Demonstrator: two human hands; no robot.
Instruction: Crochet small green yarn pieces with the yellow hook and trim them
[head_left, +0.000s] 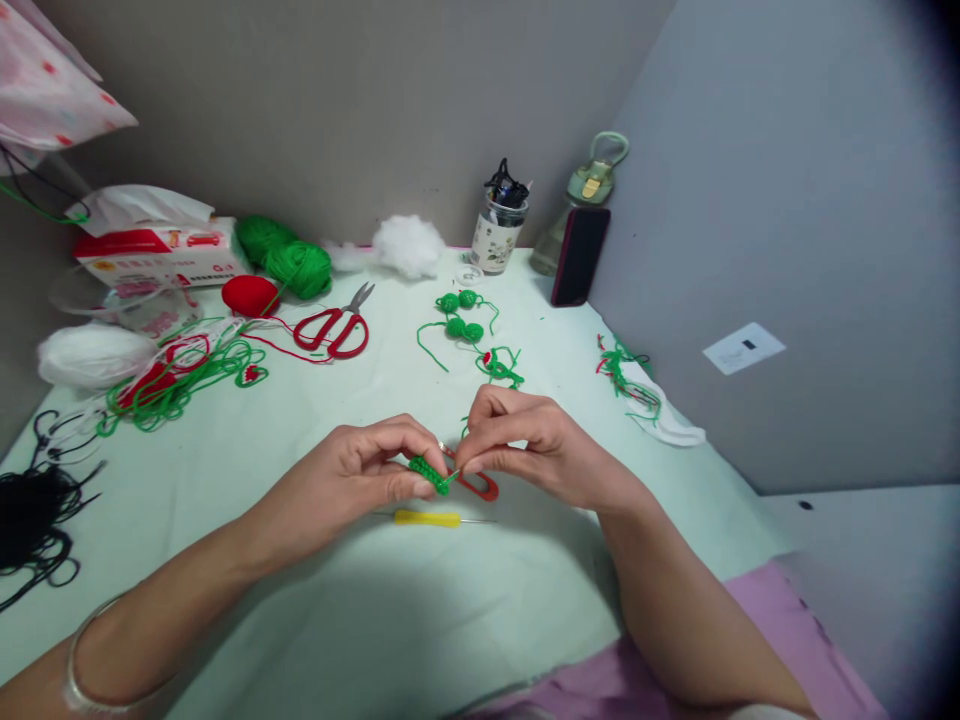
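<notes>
A small green crocheted piece (429, 474) is pinched between the thumb and fingers of my left hand (386, 465). Close by on its right, the fingertips of my right hand (517, 445) are pressed together on a short green yarn strand (453, 477) that leads off the piece. Whether a needle is also in that pinch cannot be made out. Under my hands lies an orange-red looped handle (486, 489), its other end partly hidden. Just in front of them rests a yellow-handled crochet hook (427, 519) with thin metal ends.
Green crocheted balls (465, 328) with yarn tails lie beyond my hands. Red-handled scissors (334, 330), green yarn (298, 268), tangled yarn (184, 385) and a tissue box (165, 255) are at left. White stuffing (409, 246), a pen cup (496, 235), a bottle (555, 235) and a phone (581, 257) stand behind.
</notes>
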